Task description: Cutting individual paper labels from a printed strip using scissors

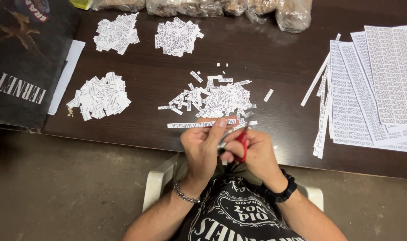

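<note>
- left hand [202,149] at the near edge of the surface, grip pinched on a long paper strip [199,124], thumb up against its right end.
- right hand [256,154] just beside, touching the left, grip clenched round red-handled scissors [242,143], blades pointing far toward the strip's right end.
- strip lying flat, running left to right, printed with repeated words, just near of a loose pile of cut paper slips [217,98] at the middle of the surface.
- chain bracelet [185,195] on the left wrist, black wristband [281,192] on the right.
- white plastic chair [161,180] showing under the arms, black printed apron or shirt between them.
- dark brown surface [275,58] carrying three more heaps of slips: one at near left [100,96], two at far left and far centre [117,32] [176,35].
- stack of uncut printed sheets [377,85] fanned out at the right, with several long narrow strips [320,111] lying along its left edge, well apart from the hands.
- clear plastic bags [293,15] of brownish contents along the far edge.
- dark cardboard box [20,67] at far left, a white sheet [67,76] tucked partly under it.
- concrete floor [69,187] near left.
</note>
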